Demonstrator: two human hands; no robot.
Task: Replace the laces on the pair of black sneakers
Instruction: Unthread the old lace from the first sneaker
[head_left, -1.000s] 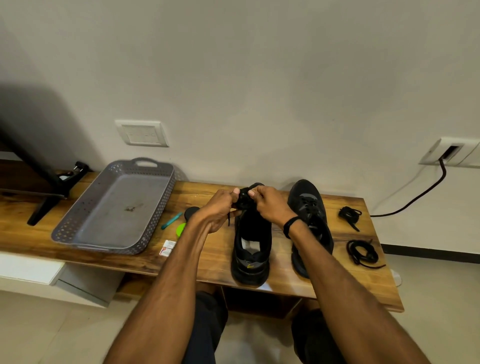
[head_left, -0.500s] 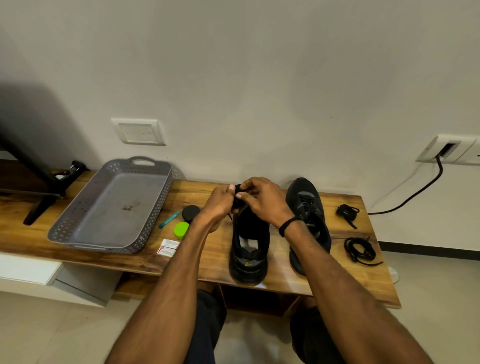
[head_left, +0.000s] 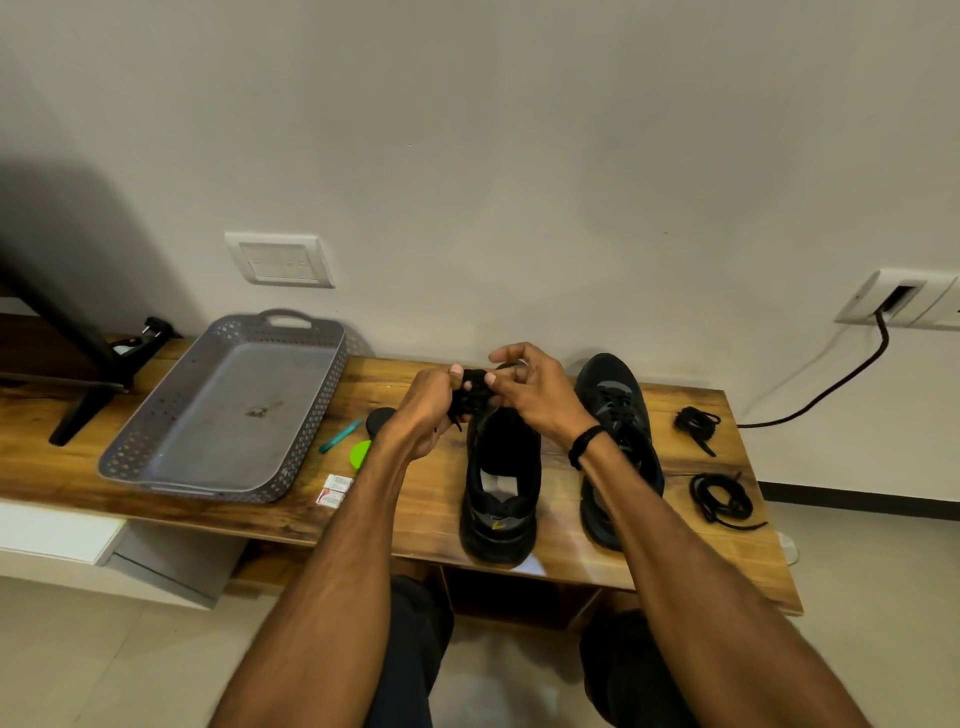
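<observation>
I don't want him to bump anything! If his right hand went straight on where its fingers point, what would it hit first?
The right hand points left, so it would meet the lace it pinches first, then probably the left hand just beyond; depth is unclear.

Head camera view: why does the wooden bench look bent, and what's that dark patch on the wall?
In the head view the wide-angle lens bows the wooden bench and stretches the forearms; the dark patch is a shadow on the wall beside a black stand; the black lace barely separates from the sneaker.
</observation>
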